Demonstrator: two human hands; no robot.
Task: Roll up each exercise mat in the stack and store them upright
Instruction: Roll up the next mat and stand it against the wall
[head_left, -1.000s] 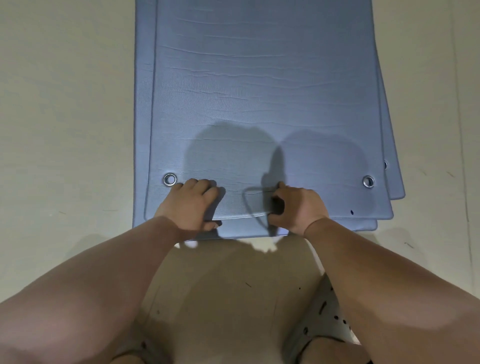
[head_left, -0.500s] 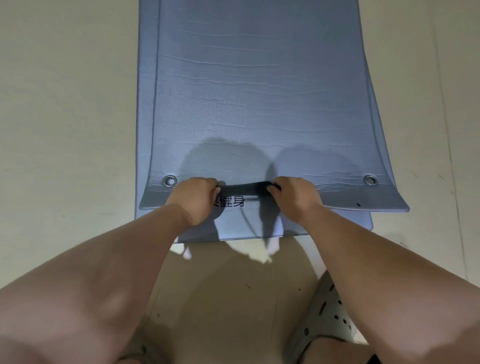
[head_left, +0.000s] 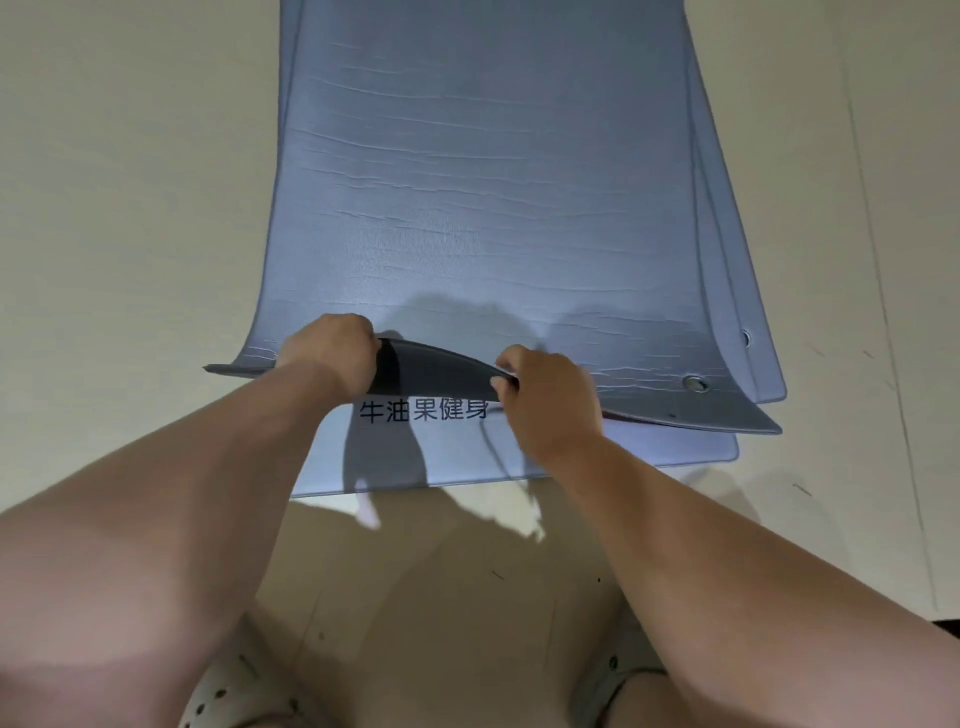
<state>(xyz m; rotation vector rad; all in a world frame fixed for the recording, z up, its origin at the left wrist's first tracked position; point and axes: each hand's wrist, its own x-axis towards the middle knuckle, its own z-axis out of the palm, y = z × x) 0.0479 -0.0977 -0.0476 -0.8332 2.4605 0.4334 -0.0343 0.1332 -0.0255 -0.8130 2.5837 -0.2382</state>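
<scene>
A stack of blue exercise mats lies flat on the pale floor, running away from me. The top mat (head_left: 483, 182) has its near edge lifted and curling upward, showing a dark underside between my hands. My left hand (head_left: 332, 353) grips that edge left of centre. My right hand (head_left: 545, 395) pinches the same edge right of centre. A metal eyelet (head_left: 695, 383) sits near the top mat's right corner. The mat below (head_left: 649, 449) lies flat and shows black printed characters near its front edge.
A third mat edge (head_left: 763, 332) with its own eyelet pokes out on the right of the stack. Bare beige floor (head_left: 130, 208) spreads on both sides. My knees and perforated grey shoes (head_left: 228, 696) fill the bottom of the view.
Both hands have lifted the top mat's near edge off the stack and curled it upward. The printed characters on the mat below have come into sight.
</scene>
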